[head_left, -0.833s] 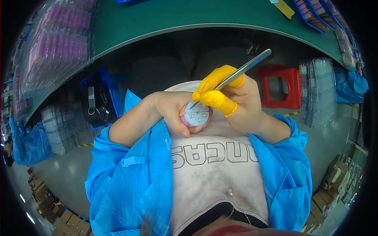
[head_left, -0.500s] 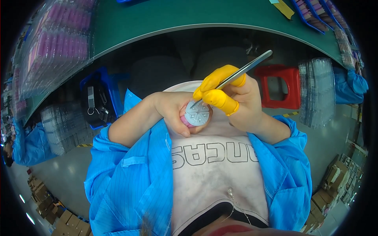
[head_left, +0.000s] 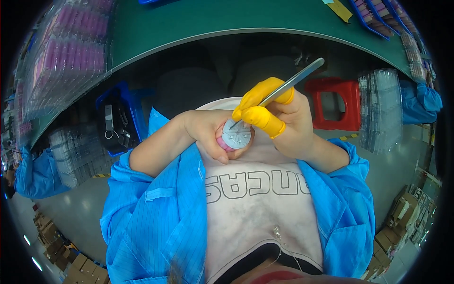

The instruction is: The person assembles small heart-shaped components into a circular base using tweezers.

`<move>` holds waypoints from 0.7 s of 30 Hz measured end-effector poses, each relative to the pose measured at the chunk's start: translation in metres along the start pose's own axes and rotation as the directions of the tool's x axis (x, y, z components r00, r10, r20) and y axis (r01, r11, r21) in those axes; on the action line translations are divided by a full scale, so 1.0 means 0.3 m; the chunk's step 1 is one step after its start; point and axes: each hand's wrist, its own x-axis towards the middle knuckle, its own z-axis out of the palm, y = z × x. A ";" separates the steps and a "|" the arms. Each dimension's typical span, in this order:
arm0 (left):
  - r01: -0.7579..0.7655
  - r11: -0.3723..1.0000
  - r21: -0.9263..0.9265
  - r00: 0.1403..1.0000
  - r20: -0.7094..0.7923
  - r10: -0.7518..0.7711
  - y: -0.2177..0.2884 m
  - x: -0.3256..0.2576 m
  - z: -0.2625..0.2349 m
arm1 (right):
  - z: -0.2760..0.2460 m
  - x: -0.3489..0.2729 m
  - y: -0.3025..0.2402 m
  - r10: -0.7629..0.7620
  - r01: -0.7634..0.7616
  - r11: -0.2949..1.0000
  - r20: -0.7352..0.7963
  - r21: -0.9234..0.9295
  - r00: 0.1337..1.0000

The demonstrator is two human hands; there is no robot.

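My left hand [head_left: 207, 135] is closed around a pink, rounded object whose upper face is a pale grey-blue disc [head_left: 238, 136] with small raised marks on it. Its exact kind does not show. In my right hand [head_left: 295, 118] a pair of metal tweezers [head_left: 305, 72] is pinched between fingers that wear yellow finger cots [head_left: 265, 120]. The tweezers slant down to the left, and their tips are at the upper left part of the disc. Whether the tips hold anything is too small to tell. Both hands are close together in front of my light shirt.
Ahead runs a green worktable [head_left: 189, 19] with stacked clear trays of pink items [head_left: 75, 57] at left and blue bins [head_left: 373, 19] at right. A blue crate [head_left: 137, 113] with a black bag is at my left, a red stool [head_left: 347, 104] at my right. Cartons [head_left: 402, 213] stand behind.
The disc has turned a little in my left hand. My right hand and the tweezers have shifted slightly to the left, with the tips still at the disc.
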 end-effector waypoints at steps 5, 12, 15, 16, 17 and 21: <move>0.010 1.000 0.012 1.000 0.011 -0.010 0.001 -0.001 -0.005 | 0.002 0.002 -0.002 -0.003 0.003 1.000 -0.016 -0.012 1.000; 0.017 1.000 -0.001 1.000 0.003 -0.017 0.003 0.004 -0.005 | 0.004 0.003 -0.005 -0.004 0.004 1.000 -0.044 0.008 0.999; 0.002 1.000 0.030 1.000 0.012 -0.003 -0.003 0.002 -0.010 | 0.000 0.004 -0.005 -0.033 0.032 0.999 -0.027 -0.040 0.999; 0.015 1.000 0.026 1.000 -0.012 -0.015 -0.007 0.000 -0.009 | 0.000 0.003 -0.007 -0.033 0.032 0.999 -0.029 -0.041 0.999; 0.028 0.999 0.022 0.999 -0.036 -0.027 -0.009 0.000 -0.008 | 0.000 0.002 -0.011 -0.047 0.046 0.993 -0.007 -0.113 0.999; 0.038 0.998 0.042 0.998 -0.052 -0.035 -0.011 -0.001 0.000 | -0.016 0.028 -0.054 -0.072 0.150 0.893 0.194 -0.424 0.978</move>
